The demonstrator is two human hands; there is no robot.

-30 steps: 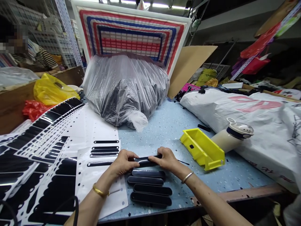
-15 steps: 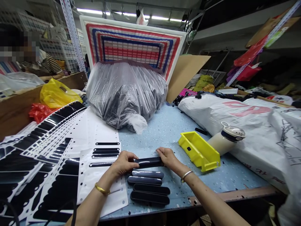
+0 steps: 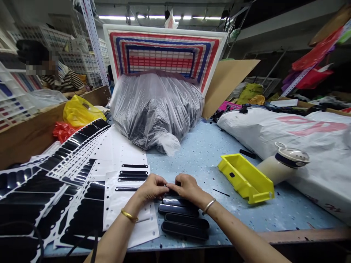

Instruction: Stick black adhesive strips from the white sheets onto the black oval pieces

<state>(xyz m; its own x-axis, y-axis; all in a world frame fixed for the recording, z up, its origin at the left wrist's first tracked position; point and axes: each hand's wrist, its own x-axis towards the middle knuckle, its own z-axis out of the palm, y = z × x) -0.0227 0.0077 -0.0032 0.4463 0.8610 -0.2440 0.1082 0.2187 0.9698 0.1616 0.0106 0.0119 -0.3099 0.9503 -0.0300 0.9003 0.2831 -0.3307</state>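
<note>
My left hand (image 3: 153,187) and my right hand (image 3: 189,189) meet above the table, thumbs and fingertips pinched together almost touching. A tiny dark bit shows between the fingertips, too small to name. Just below them lie several glossy black strips with rounded ends (image 3: 178,210), stacked in a loose row and partly covered by my right hand. To the left, a white backing sheet (image 3: 131,208) carries a few narrow black stickers (image 3: 134,172). A thin black sliver (image 3: 221,192) lies on the table to the right of my right hand.
Sheets of black stickers (image 3: 82,212) spread over the left side. A bulging plastic bag (image 3: 156,109) stands at the back before a striped basket (image 3: 161,47). On the right are a yellow bin (image 3: 246,179), a bottle (image 3: 283,164) and a big white sack (image 3: 287,128). A person (image 3: 65,78) sits far left.
My right hand has moved left to meet my left hand. The black strip stretched between them is now mostly hidden. A thin black sliver now shows on the table. The view has shifted slightly left.
</note>
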